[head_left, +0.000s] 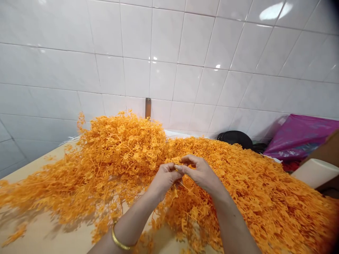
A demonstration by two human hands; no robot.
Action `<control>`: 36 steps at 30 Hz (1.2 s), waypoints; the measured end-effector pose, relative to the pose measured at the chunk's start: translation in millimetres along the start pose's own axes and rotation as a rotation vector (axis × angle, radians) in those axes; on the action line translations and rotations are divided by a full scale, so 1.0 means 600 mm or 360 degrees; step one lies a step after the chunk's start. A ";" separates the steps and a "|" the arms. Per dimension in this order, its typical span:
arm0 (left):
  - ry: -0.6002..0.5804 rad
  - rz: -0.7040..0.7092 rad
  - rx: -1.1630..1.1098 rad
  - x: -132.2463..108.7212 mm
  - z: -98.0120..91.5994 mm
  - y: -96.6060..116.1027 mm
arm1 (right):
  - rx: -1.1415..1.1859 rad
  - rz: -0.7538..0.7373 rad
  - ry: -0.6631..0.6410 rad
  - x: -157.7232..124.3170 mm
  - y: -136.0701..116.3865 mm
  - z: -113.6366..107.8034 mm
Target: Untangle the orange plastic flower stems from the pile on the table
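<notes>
My left hand [165,178] and my right hand [197,171] meet at the fingertips in the middle of the view. Both are closed in a pinch on a small orange piece [177,161], and a thin pale stem shows just below them. A gold bangle [119,241] circles my left wrist. Behind and left of my hands rises a bushy heap of orange artificial sprigs [124,144]. To the right spreads a wide, dense pile of loose orange pieces [265,190]. More orange sprigs hang below my hands.
The pale yellow tabletop [71,237] shows at the lower left. White wall tiles [137,38] stand behind, with a brown strip [148,108] against them. At the right back are a black round case [235,138], a purple bag [299,137] and a white cylindrical object [315,173].
</notes>
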State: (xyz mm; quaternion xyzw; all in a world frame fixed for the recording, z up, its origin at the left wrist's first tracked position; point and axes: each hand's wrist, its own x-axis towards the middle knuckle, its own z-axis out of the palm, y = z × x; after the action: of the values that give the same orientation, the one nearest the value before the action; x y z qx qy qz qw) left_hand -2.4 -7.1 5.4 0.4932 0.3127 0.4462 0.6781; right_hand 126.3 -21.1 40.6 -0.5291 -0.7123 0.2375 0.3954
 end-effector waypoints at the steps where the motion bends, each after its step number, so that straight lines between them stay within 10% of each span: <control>1: -0.0004 -0.0027 0.0037 -0.001 0.002 0.001 | 0.0069 0.0020 0.0019 0.004 0.007 0.004; 11: 0.0044 -0.0080 -0.0034 0.006 -0.004 0.000 | 0.0437 0.0204 0.0364 0.012 0.033 -0.020; 19: -0.0139 0.0060 0.0123 -0.002 0.006 -0.004 | 0.0085 0.0111 -0.0211 0.012 0.033 0.002; 31: 0.0143 -0.0592 -0.0084 0.009 -0.003 -0.023 | 0.0422 -0.0113 -0.0072 0.016 0.035 0.019; 36: 0.0314 -0.0265 0.0080 0.016 -0.005 -0.037 | 0.0263 0.0023 0.0015 0.019 0.045 0.022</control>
State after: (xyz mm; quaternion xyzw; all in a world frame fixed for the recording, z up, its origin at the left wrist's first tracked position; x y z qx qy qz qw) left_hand 5.3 0.5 -16.3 0.4360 0.4289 0.4267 0.6663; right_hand 129.6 -0.2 16.1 -0.5009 -0.6846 0.2959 0.4393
